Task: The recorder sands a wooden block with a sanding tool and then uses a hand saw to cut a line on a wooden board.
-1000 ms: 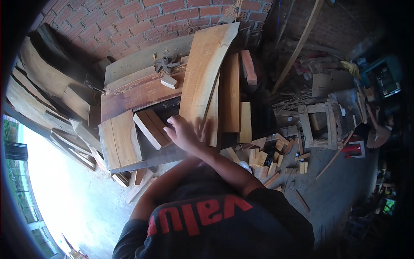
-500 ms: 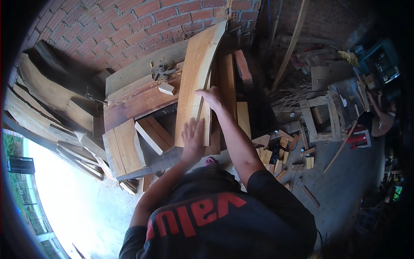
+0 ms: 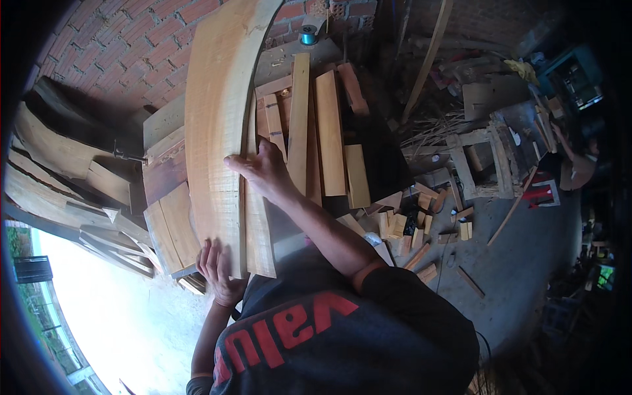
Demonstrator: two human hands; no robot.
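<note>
A long, wide wooden board (image 3: 217,118) with a pale, curved right edge slants up over the workbench, close in front of me. Beneath its right side shows the lower end of a second, thinner board (image 3: 260,230). My right hand (image 3: 263,170) is closed around the right edge, its thumb lying on the wide board's face; most of its fingers are hidden. Down at the near left corner, my left hand (image 3: 222,273) is bent against the wide board and supports its near end. The far end of the wide board runs out of the picture at the top.
Several narrow planks (image 3: 330,131) lie on the bench right of the boards, with a turquoise spool (image 3: 307,35) behind them. Curved slabs (image 3: 59,141) are stacked at the left. Offcuts (image 3: 397,224) litter the floor at right, before a wooden frame (image 3: 484,168). A brick wall (image 3: 138,46) stands behind.
Both hands have raised the boards and brought them left and closer. My left hand has shifted from the wide board's face to its near left corner. Planks and a spool have come into view.
</note>
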